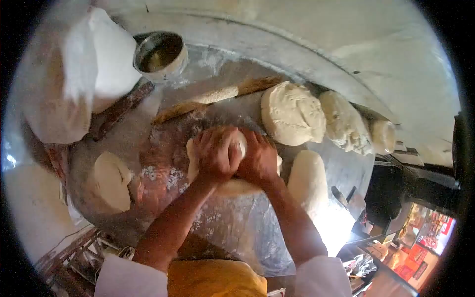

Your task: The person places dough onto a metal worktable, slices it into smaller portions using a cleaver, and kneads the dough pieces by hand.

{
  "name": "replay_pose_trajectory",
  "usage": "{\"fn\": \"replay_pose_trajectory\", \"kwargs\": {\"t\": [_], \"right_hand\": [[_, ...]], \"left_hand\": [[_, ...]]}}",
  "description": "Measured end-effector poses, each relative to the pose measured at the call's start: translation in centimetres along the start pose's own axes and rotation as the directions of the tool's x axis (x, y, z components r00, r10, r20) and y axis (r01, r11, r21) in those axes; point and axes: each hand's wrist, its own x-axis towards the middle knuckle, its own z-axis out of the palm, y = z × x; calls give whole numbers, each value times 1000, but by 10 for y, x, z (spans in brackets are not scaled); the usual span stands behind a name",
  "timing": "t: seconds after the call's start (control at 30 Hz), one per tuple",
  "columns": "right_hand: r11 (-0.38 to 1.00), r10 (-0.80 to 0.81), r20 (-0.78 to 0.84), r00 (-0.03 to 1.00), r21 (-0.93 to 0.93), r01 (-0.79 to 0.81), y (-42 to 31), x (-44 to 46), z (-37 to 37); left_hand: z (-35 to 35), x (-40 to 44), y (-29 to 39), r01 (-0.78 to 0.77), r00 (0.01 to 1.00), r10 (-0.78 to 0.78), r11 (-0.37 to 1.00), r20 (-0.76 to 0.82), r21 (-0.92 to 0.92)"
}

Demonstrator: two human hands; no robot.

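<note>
A lump of pale dough (238, 187) lies on the floured metal worktop (247, 222) in the middle of the view. My left hand (216, 152) presses on it from above, its fingers curled over the far side. Close beside it, my right hand (258, 156) bears on the same dough, fingers bent over it. A bit of dough bulges up between the two hands. Both hands cover most of the lump, so its full shape is hidden. Past my fingertips lies a flour-dusted wooden rolling pin (217, 95).
A large round dough (293, 114) sits to the right, with more dough pieces (346, 123) behind it and a long dough roll (307, 180) nearer. At left lies a flat dough piece (110, 182). A metal bowl (173, 69) and a white sack (114, 57) stand at the back left.
</note>
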Motion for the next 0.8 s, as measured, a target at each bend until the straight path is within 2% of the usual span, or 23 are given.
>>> {"fn": "replay_pose_trajectory", "kwargs": {"t": [0.03, 0.07, 0.1, 0.13, 0.17, 0.2, 0.23, 0.27, 0.3, 0.33, 0.4, 0.43, 0.47, 0.5, 0.53, 0.57, 0.63, 0.7, 0.77, 0.8], "right_hand": [[994, 64, 45, 997, 83, -68, -15, 16, -24], [991, 102, 60, 993, 79, -107, -20, 20, -29], [985, 145, 86, 986, 78, -152, -26, 13, -28], [983, 177, 46, 983, -62, -174, -41, -1, -25], [959, 207, 11, 978, -202, -201, -56, -19, -24], [984, 105, -8, 994, -147, -105, -77, -47, -37], [991, -9, -1, 1000, -134, 9, -104, -73, -66], [995, -28, 79, 996, -89, 35, -114, -99, -88], [997, -65, 148, 987, -42, 71, -116, -116, -100], [996, -73, 148, 986, -36, 80, -117, -124, -95], [994, -76, 53, 996, -77, 80, -112, -138, -71], [978, -110, 66, 992, -168, 120, -109, -146, -53], [966, -150, -14, 989, -214, 143, -103, -154, -35], [952, -193, -87, 977, -260, 165, -95, -158, -21], [976, -159, -124, 980, -169, 137, -92, -150, -21], [977, -154, -110, 982, -166, 135, -89, -139, -26], [992, -123, -29, 992, -33, 122, -74, -112, -37], [990, -130, -33, 991, 55, 131, -53, -87, -34], [983, -16, 116, 993, 186, -6, -42, -58, -43], [979, -21, 149, 989, 206, -10, -14, -60, -21]], "left_hand": [[-6, 12, 7, 77, 994, -78, 997, 71, 5], [-12, 20, 12, 162, 975, -163, 987, 148, 17], [-5, 26, 3, 157, 977, -157, 988, 142, 13], [13, 24, -15, 216, 948, -184, 972, 259, -97], [2, 12, -10, 259, 923, -198, 954, 331, -151], [-10, 1, -4, 309, 892, -211, 930, 400, -198], [-56, 4, 21, 291, 863, -187, 943, 470, -159], [-82, 3, 33, 268, 827, -164, 956, 537, -121], [-92, -40, 39, 2, 943, 32, 995, 331, -102], [-82, -83, 20, -262, 961, 260, 965, 97, 9], [-76, -139, 17, -280, 959, 281, 960, -46, 18], [-52, -178, 1, -266, 953, 268, 963, -143, 34], [-52, -183, 3, -235, 954, 239, 971, -179, 45], [-50, -185, -2, -217, 967, 224, 974, -120, 62], [-48, -186, -6, -202, 976, 207, 976, -59, 81], [-49, -170, -3, -221, 970, 229, 971, -81, 92], [-41, -143, -5, -217, 970, 226, 971, -86, 104], [-32, -108, -6, -224, 966, 236, 967, -102, 119], [-20, -76, -9, -158, 981, 161, 987, -109, 39], [-14, -64, -15, -123, 989, 123, 992, -87, 2]]}}
